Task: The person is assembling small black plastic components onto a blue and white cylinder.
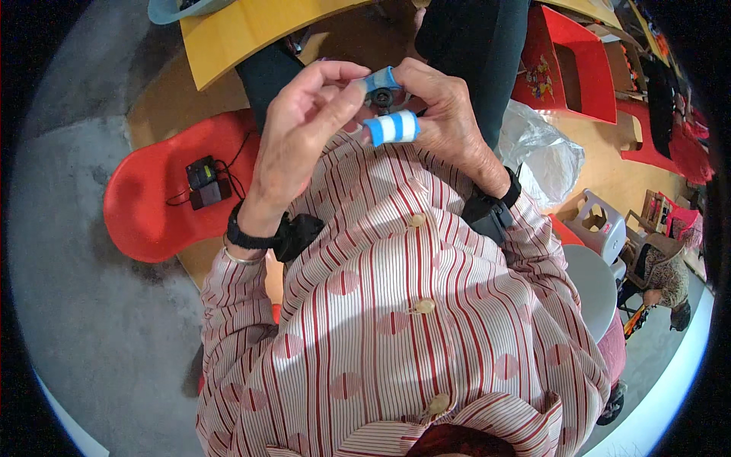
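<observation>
In front of my lap, my right hand (449,114) is closed round a small dark round part (383,97) with a ring-like face. Blue-and-white striped wraps (392,128) cover what look like two of its fingers. Close against it, my left hand (301,126) has its thumb and forefinger brought together beside the upper wrap and the dark part. What lies between those left fingertips is hidden. Black straps circle both my wrists.
A yellow tabletop (259,34) crosses the front, with a blue tub (183,7) beyond it. At left, a red seat (152,183) carries a small black device (202,175) with a cable. On the right are a clear plastic bag (541,148), a red bin (567,68), stools and a person.
</observation>
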The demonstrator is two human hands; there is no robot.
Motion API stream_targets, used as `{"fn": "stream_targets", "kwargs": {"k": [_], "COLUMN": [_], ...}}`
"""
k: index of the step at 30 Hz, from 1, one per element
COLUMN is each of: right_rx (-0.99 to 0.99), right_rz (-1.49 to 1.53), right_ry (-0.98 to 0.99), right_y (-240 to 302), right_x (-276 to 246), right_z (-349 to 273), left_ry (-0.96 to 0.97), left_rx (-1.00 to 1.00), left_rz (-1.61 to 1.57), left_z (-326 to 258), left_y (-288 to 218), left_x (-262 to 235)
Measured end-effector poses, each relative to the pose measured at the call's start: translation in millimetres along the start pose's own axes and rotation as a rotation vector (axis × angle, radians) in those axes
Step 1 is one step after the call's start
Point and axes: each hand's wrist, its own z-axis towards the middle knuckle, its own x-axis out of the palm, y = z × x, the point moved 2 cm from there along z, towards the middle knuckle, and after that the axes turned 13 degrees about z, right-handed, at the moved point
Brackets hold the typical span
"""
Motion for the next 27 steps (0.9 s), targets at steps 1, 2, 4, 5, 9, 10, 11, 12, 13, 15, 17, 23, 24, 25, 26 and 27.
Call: {"fn": "stream_targets", "kwargs": {"k": [1,2,4,5,9,10,11,12,13,15,17,23,24,25,26,27], "right_rx": [0.052,0.105,0.15,0.196,0.259,0.275,0.291,0.291,0.298,0.305,0.45,0.483,0.488,0.486,0.526,0.565], "right_rz": [0.127,0.255,0.379,0.503,0.736,0.813,0.89,0.888,0.95,1.011,1.197,1.534,1.554,1.551,1.574,1.598], "right_ry": [0.012,0.025,0.029,0.034,0.008,0.005,0.001,0.002,0.027,0.054,0.152,0.076,0.043,0.045,0.034,0.023], "right_y": [-1.0,-1.9,-1.6,-1.2,5.6,4.6,3.8,3.6,4.1,3.8,3.2,-6.3,-7.4,-6.3,-5.6,-5.3], "right_x": [-0.3,-0.1,1.6,2.9,6.5,10.0,11.7,10.5,9.7,7.1,6.7,24.2,26.8,27.4,28.5,29.5], "right_z": [-1.4,-2.5,-2.6,-2.4,-0.7,-1.4,-2.0,-2.3,-1.5,-1.4,-6.3,-16.0,-16.4,-16.8,-17.6,-18.2], "left_ry": [-0.039,-0.085,-0.132,-0.179,-0.305,-0.327,-0.327,-0.319,-0.311,-0.327,-0.339,-0.294,-0.297,-0.303,-0.304,-0.305], "left_rx": [0.098,0.257,0.46,0.661,0.816,0.819,0.82,0.838,0.855,0.898,0.946,1.02,1.025,1.028,1.031,1.031], "left_rz": [0.145,0.311,0.57,0.83,0.956,0.965,0.963,0.936,0.91,0.933,0.949,0.911,0.916,0.922,0.922,0.924], "left_z": [-2.7,-3.1,-4.9,-7.3,-6.1,-4.7,-3.4,-2.5,-1.8,-0.3,0.3,5.1,5.7,5.2,5.1,5.2], "left_y": [-6.6,-4.6,-11.1,-16.6,-21.0,-20.6,-19.4,-18.0,-18.0,-21.6,-24.8,-24.9,-24.2,-23.7,-23.6,-23.6], "left_x": [0.6,-4.0,-6.3,-5.0,4.0,4.1,4.7,5.8,5.9,6.7,7.9,13.2,13.5,12.8,12.3,11.9]}}
